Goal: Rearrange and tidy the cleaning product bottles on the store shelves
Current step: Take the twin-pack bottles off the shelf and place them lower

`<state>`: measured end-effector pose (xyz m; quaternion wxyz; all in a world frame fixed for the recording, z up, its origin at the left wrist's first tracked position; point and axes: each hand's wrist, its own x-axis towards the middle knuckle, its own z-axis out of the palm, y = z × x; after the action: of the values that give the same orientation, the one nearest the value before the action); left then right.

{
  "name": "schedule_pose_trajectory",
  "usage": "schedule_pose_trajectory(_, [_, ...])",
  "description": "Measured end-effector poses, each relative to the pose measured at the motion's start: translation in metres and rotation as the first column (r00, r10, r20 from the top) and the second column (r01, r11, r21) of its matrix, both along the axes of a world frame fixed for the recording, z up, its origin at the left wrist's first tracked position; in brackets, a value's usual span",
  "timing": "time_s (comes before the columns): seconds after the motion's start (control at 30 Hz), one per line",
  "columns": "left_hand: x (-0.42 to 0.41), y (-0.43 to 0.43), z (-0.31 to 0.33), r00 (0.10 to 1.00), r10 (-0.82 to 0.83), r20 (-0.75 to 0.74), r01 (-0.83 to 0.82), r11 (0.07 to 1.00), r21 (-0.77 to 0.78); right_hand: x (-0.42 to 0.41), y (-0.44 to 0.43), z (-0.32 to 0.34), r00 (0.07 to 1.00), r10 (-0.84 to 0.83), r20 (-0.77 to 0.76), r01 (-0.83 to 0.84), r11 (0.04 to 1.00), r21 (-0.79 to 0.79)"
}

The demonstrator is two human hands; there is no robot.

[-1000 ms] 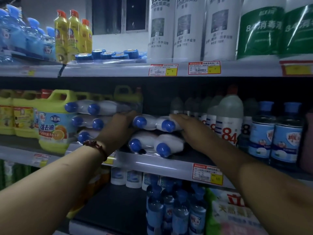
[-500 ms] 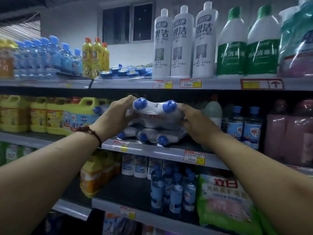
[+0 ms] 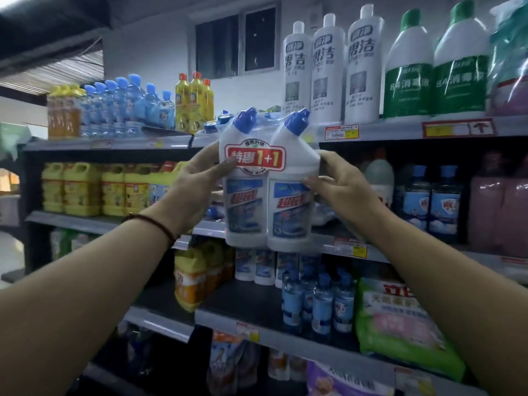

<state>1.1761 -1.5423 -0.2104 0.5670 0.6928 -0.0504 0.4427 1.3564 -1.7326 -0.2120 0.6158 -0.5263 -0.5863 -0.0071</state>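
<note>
Both hands grasp a shrink-wrapped twin pack of white, blue-capped bottles: the left hand curls round its left side, the right hand round its right. The pack is upright in the air, in front of the middle shelf, its base about level with that shelf's front edge.
</note>
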Motion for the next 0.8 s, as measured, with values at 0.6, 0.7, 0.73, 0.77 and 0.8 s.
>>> schedule_pose_trajectory(0.6, [-0.006,0.059,-0.199,0.905,0.273,-0.325,-0.405,0.784,-0.47,-0.043,0.102,-0.21,0.818,0.022,-0.575,-0.267,0.899,-0.346])
schedule_pose_trajectory(0.7, [-0.004,0.073,-0.221,0.913,0.186,-0.364,-0.367,0.763,-0.531,-0.048,0.119,-0.232,0.712,-0.01,-0.702,-0.239,0.936,-0.257])
schedule_pose_trajectory(0.73, [-0.003,0.078,-0.227,0.92,0.135,-0.369,-0.333,0.767,-0.548,-0.045,0.125,-0.237,0.693,-0.028,-0.72,-0.216,0.945,-0.246])
schedule_pose_trajectory(0.77, [-0.003,0.082,-0.234,0.921,0.082,-0.38,-0.295,0.783,-0.548,-0.041,0.132,-0.242,0.686,-0.05,-0.725,-0.188,0.952,-0.244])
schedule_pose_trajectory(0.8, [-0.002,0.086,-0.242,0.917,0.037,-0.397,-0.261,0.809,-0.528,-0.036,0.138,-0.247,0.682,-0.076,-0.727,-0.154,0.958,-0.244])
